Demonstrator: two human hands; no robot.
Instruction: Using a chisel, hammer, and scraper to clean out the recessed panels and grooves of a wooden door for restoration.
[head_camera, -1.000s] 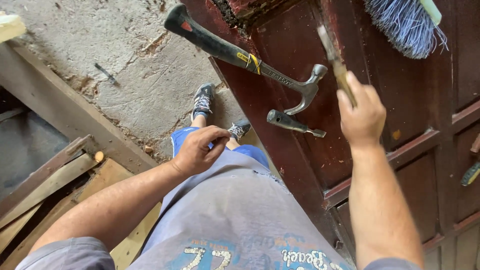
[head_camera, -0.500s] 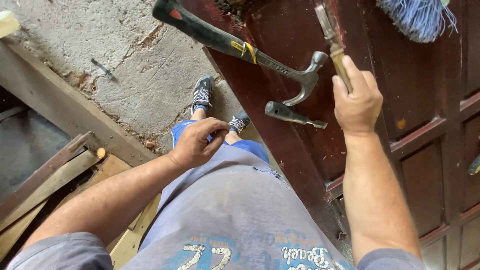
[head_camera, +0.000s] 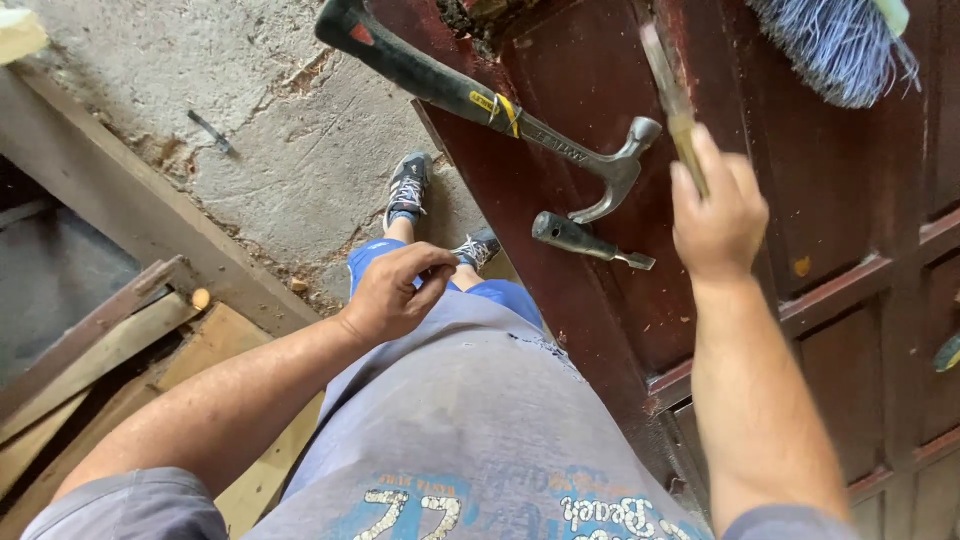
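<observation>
Left hand (head_camera: 392, 292) left of dark red door (head_camera: 600, 300), fingers pinched shut, contents not visible. Claw hammer (head_camera: 480, 100) and short chisel (head_camera: 590, 242) lying untouched on door. Right hand (head_camera: 718, 222) over door, clenched on wooden-handled tool (head_camera: 673, 100), blade near panel. Blue brush (head_camera: 835, 45) at far corner. Work looks mid-way.

The brush (head_camera: 835, 45) at one o'clock is cut off by the top edge. The tool (head_camera: 672, 95) in the right hand (head_camera: 718, 220) is blurred; its kind is unclear. Whether the curled left hand (head_camera: 392, 292) pinches anything cannot be told.
</observation>
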